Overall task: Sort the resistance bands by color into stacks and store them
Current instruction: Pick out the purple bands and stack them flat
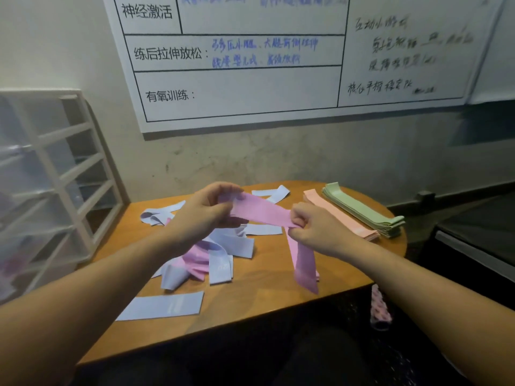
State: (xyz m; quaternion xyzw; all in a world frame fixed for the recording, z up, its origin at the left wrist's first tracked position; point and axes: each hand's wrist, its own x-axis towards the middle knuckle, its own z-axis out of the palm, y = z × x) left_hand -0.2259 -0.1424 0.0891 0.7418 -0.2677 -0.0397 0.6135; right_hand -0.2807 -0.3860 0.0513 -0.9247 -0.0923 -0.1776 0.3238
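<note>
White drawer unit [55, 168] sits far left of our fingers. Left hand [203, 210] is curled round one end of the pink band [262, 213], held above the table [250, 307]. Band spans across to our right hand [309, 221], which pinches it in a fist; the rest hangs down below those fingers. Under both hands: loose pile of lavender bands [231, 243], some pink mixed in. Right of the right-hand fingers: peach stack [342, 215], then green stack [365, 210], side by side.
</note>
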